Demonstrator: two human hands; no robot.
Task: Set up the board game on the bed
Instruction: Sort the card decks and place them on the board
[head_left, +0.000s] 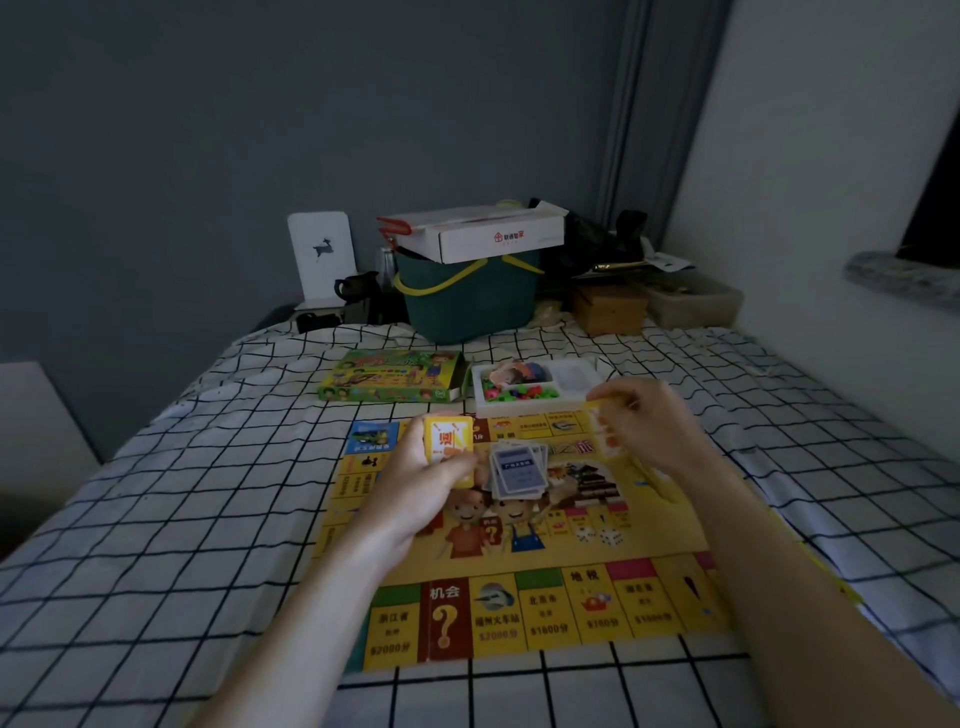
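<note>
You see a dim, soft room: faint light from beyond your right hand (644, 415), edges bowed, print blurred.

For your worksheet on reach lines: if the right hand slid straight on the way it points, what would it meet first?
Probably the white parts tray. The right hand, pinching a yellow card, points up-left toward the tray's near right corner. Depth is unclear, so it might pass just above the rim.

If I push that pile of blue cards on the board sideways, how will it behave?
The blue cards lie in a loose, fanned pile, so a push would probably spread them rather than move them as a block. They look thin and light, and the board looks smooth and printed, so they would likely slide easily. Picked up from above, a few may slip out.
</note>
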